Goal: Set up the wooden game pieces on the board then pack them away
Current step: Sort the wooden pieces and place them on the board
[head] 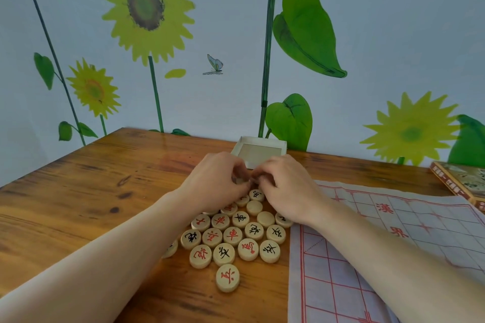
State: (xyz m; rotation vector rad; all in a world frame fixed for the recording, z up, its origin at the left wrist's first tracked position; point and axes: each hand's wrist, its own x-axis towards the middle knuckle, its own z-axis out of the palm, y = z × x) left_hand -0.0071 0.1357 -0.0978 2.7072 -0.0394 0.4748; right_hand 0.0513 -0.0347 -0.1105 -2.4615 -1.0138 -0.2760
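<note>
Sitting along the right edge of the wooden table [78,191], the cloth board [380,257] is showing red lines and the red words 漢 and 界. Round wooden pieces [231,236] are lying in a bunch near the middle, some reading 車. Both hands are curling their fingers over the far pieces: left hand [212,178], right hand [286,183]. What they are pinching is hidden.

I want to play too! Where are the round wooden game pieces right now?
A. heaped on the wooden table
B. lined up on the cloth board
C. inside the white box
A: the round wooden game pieces lie clustered on the brown wooden table, left of the red-lined cloth board.
</note>
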